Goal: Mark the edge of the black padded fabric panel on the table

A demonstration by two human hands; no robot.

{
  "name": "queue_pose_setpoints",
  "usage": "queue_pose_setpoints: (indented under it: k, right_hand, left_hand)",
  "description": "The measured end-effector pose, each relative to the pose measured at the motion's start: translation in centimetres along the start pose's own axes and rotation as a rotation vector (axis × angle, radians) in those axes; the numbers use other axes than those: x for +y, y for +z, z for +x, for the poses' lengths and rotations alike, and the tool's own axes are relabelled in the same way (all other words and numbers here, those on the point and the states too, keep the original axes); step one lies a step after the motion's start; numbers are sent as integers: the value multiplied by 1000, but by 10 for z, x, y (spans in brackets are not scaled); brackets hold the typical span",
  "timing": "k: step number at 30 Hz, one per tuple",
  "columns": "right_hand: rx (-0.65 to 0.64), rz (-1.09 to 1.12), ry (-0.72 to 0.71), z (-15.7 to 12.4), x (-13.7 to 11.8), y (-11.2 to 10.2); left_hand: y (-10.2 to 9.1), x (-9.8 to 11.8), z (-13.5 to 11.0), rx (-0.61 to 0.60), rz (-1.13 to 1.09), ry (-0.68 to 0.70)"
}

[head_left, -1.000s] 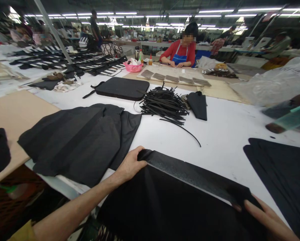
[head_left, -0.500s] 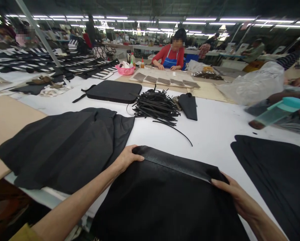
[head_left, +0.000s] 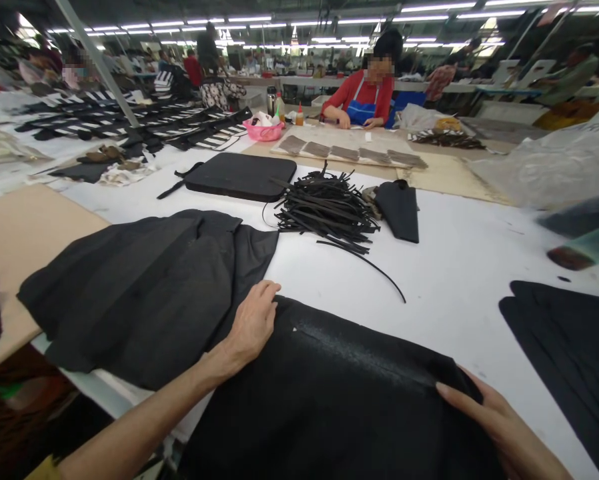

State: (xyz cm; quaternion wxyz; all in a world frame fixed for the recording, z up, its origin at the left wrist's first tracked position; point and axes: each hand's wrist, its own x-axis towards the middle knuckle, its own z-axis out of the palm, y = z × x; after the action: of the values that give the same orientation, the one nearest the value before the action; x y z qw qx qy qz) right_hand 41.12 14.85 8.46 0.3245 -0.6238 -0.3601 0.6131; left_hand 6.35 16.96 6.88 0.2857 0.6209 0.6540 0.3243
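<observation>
A large black panel of leather-like sheet [head_left: 349,413] lies at the table's near edge, with a pale dusty streak running along its far side. At its far left corner, my left hand [head_left: 254,320] has bent fingers closed on the edge; its back faces up and the thumb is hidden. My right hand [head_left: 489,407] grips the right edge, thumb on top and the other fingers underneath. Just left of the panel lies a rumpled heap of black sheet pieces [head_left: 134,293]. Beyond it is a pile of thin black strips [head_left: 327,207], one strip lying loose.
A black padded slab [head_left: 239,177] and a black tapered piece [head_left: 398,210] flank the strips. More black panels [head_left: 564,347] lie at right, near a teal-lidded bottle [head_left: 594,243]. Across the table, a person in a blue apron [head_left: 362,110] works behind a pink basket [head_left: 263,130].
The view has swung, shifting the scene rightward. My left hand has rolled so its thumb no longer shows on the panel. The sharp fold line along the panel's far side now looks flatter.
</observation>
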Motion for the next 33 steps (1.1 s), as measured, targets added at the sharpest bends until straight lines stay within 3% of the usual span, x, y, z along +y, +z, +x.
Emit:
queue_pose_setpoints:
  k: [4, 7, 10, 12, 14, 16, 18, 21, 26, 33]
  right_hand:
    - [-8, -60, 7, 4, 5, -5]
    - [-88, -73, 32, 7, 6, -12]
    - [-124, -146, -8, 9, 5, -19]
    - [-78, -271, -95, 11, 4, -24]
    - [70, -497, -227, 12, 7, -30]
    - [325, -779, -340, 12, 11, -38]
    - [557, -915, -367, 8, 15, -45]
    - [705, -983, -392, -2, 21, -42]
    - [521, -883, -349, -7, 31, -20]
    - [471, -824, -269, 2, 35, -19]
  left_hand:
    - [2, 3, -29, -191, 485, 266]
    - [10, 1, -43, -298, 721, 337]
    - [16, -2, -46, -311, 861, 364]
    - [18, -5, -47, -287, 891, 380]
    - [18, -9, -47, -249, 889, 397]
    - [18, -15, -47, -205, 886, 415]
    - [18, -22, -45, -176, 891, 434]
    - [20, -26, -43, -160, 884, 477]
    - [19, -29, -43, -147, 877, 482]
    - [7, -54, -37, -124, 1040, 439]
